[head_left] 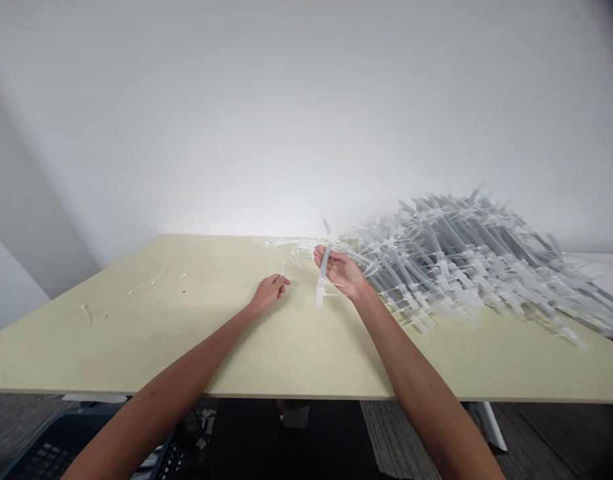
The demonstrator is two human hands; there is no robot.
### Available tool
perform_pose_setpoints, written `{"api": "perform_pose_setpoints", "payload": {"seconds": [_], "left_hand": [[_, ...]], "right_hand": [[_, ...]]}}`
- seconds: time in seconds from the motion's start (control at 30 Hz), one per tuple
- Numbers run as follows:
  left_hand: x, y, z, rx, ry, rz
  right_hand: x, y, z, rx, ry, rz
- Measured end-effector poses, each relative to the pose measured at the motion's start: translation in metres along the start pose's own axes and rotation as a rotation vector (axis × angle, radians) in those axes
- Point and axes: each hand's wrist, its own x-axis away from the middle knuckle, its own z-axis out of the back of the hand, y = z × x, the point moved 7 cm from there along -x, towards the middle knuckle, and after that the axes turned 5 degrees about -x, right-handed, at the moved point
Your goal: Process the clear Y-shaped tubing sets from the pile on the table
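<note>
My left hand (pixel 271 292) is closed over the middle of the table, pinching a thin white cable tie (pixel 283 268) that points upward. To its right, my right hand (pixel 340 272) is turned palm up with a grey tube (pixel 325 262) lying across the fingers. A whitish fitting (pixel 320 295) is on the tube's lower end, and another pale piece, blurred, shows at its upper end. A thin white strip sticks out sideways near the lower fitting.
A large heap of similar grey tubes (pixel 451 240) covers the table's right side. White cable ties (pixel 299 247) lie scattered at the back edge, with a few loose ones (pixel 153 280) at the left. A dark basket (pixel 49 447) stands below the pale table (pixel 161 360).
</note>
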Motion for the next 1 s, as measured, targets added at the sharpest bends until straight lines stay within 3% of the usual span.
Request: {"api": "perform_pose_setpoints", "payload": {"seconds": [0.2,0.47,0.7,1.0], "left_hand": [[0.000,0.000,0.001,-0.012,0.011,-0.007],[0.001,0.003,0.000,-0.028,-0.002,-0.006],[0.000,0.001,0.000,-0.038,-0.009,-0.009],[0.002,0.005,0.000,-0.067,-0.012,-0.026]], "right_hand": [[-0.003,-0.006,0.006,-0.056,0.036,0.077],[-0.003,0.003,0.011,-0.006,0.084,0.002],[0.000,0.000,0.001,-0.026,-0.045,-0.037],[0.003,-0.005,-0.005,0.055,-0.051,0.071]]}}
